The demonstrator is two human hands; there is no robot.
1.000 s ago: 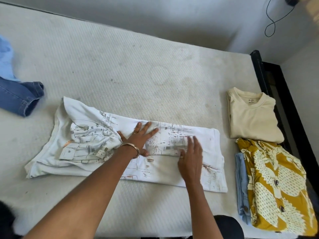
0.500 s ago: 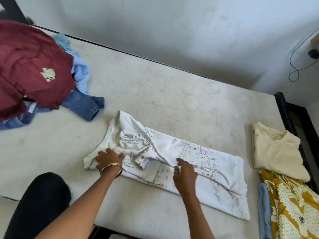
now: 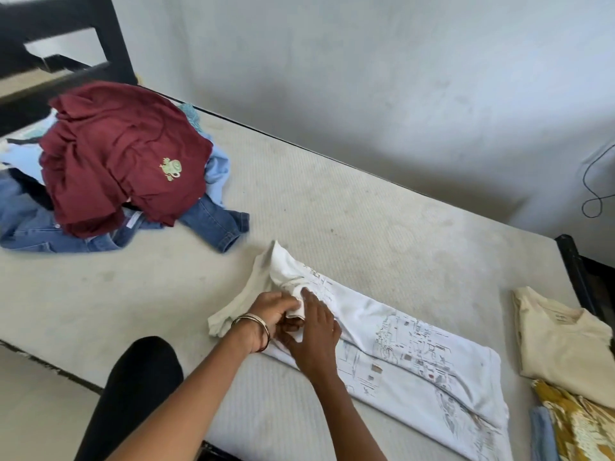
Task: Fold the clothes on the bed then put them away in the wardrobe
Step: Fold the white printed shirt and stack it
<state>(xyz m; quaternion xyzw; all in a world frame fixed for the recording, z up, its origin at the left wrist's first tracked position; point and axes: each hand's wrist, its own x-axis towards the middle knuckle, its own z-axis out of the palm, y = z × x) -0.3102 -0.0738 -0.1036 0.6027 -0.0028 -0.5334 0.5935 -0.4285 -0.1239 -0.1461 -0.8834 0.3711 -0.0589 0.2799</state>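
A white printed T-shirt (image 3: 409, 357) lies folded into a long strip across the mattress (image 3: 332, 221). My left hand (image 3: 268, 314), with a bangle on the wrist, pinches a bunched fold of the shirt near its collar end. My right hand (image 3: 314, 334) lies beside it with its fingers on the same fold. A heap of unfolded clothes sits at the far left: a maroon shirt (image 3: 123, 154) over blue jeans (image 3: 213, 224) and a light blue garment (image 3: 218, 168). At the right edge lie a folded cream T-shirt (image 3: 559, 341) and a folded mustard patterned shirt (image 3: 579, 424).
The grey wall (image 3: 366, 78) runs along the bed's far side, with a black cable (image 3: 595, 188) hanging at the right. A dark bed frame (image 3: 575, 274) borders the right end and a black headboard (image 3: 109, 31) the far left. My dark-clothed knee (image 3: 139, 380) rests at the near edge.
The view swung left, revealing the clothes heap. Both hands moved from the shirt's middle to its collar end and came together, with the left hand now gripping a bunched fold.
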